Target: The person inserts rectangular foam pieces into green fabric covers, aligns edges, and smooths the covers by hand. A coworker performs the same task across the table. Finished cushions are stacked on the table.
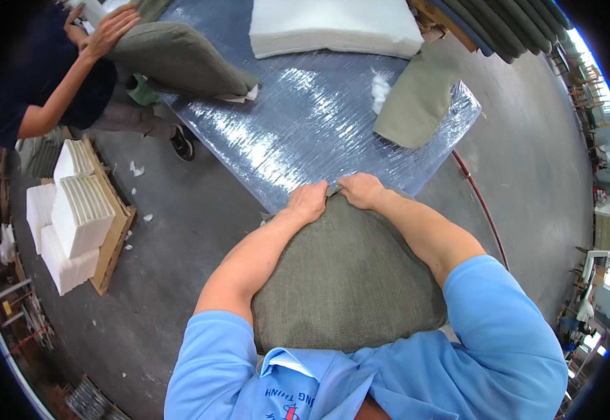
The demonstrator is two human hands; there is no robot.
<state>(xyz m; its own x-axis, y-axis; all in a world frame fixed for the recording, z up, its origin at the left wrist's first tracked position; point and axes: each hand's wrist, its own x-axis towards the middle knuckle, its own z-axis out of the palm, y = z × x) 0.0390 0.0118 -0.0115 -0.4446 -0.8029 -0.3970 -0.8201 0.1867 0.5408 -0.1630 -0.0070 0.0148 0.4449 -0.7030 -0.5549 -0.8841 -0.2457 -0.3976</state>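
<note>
Gripping the edge of a grey-green fabric cushion point(347, 280), a person in a light blue shirt looks down at their own two hands. Clock positions are taken from the middle of the view. The cushion sits at 6 o'clock, plump and rounded, upper edge away from the wearer and lower edge against the shirt.

Both hands meet near the cushion's own 12 o'clock, just beside each other. The left hand point(310, 201) has its fingers curled closed on the fabric edge; the right hand point(361, 190) likewise pinches the edge, slightly farther from the body. A small fold of cloth shows between them.

Beyond them, toward 12 o'clock, stretches a bench point(298, 133) covered in shiny clear plastic. On it, at 12 o'clock, lies a thick white stack of padding point(336, 31). At half past 1 are a flat grey-green fabric piece point(417, 101) and, beside it, a tuft of white fluff point(380, 91).

At 10 o'clock a co-worker point(46, 98) in dark clothing has hands at a second cushion point(172, 59). White foam blocks point(81, 210) stand at 9 o'clock on the grey floor point(172, 245). A red hose point(480, 203) curves along it at 3 o'clock.
</note>
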